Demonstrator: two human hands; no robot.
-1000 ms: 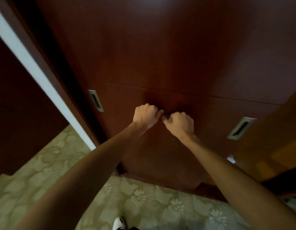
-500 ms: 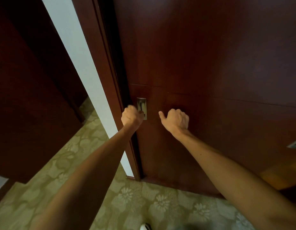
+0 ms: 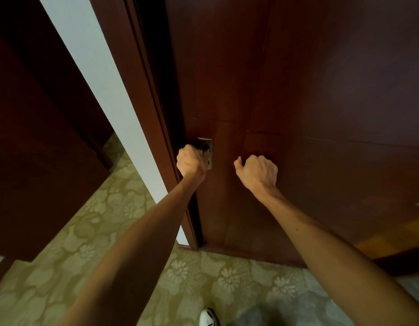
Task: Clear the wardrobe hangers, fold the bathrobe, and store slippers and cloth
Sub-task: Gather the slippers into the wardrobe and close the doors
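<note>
Head view only. Left hand, frame centre, was curled with fingers hooked into the recessed metal pull at the left edge of the wardrobe door. Right hand, just right of it, was a loose fist with knuckles against the overlapping second door panel, thumb out, gripping nothing that could be seen. Whether it pressed or only rested there, cannot tell.

Task's things (hangers, bathrobe, slippers, cloth) were not visible; presumably behind the closed doors. Only a dark gap showed along the frame, upper centre-left.

Risks, as judgement: the shallow pull gave little purchase, so fingers could slip out if the door stuck. If the door slid toward the right panel, the right hand sat near the overlap and could get pinched. A shoe toe at bottom centre stood close to the door base and could be caught.

Materials: doors were dark reddish wood veneer, smooth, semi-gloss, flat, with thin horizontal seams. Pull was a brushed metal rectangle. Carpet, lower left, was olive with a flower pattern, short pile. A pale wall strip ran diagonally at upper left.
</note>
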